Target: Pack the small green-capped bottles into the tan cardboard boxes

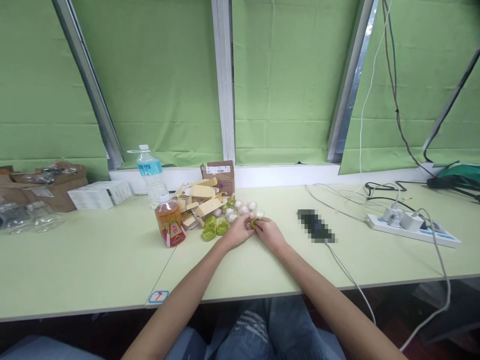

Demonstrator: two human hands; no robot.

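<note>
My left hand (240,231) and my right hand (270,233) meet over the table, fingers closed on a small green plastic piece (254,223) held between them. Its exact kind is too small to make out. Left of my hands lie several small green cups (209,233), some looking hollow. Just beyond my fingers sits a cluster of white rounded pieces (239,205) in what looks like clear plastic. Behind the green cups, a heap of opened cream cardboard boxes (204,200) leans against a brown box (221,176).
An orange drink bottle (170,222) and a large water bottle (150,175) stand left of the heap. Farther left are white boxes (100,195), a carton (48,190) and clear jars (39,217). On the right lie a blurred dark device (316,226) with a cable and a power strip (412,230).
</note>
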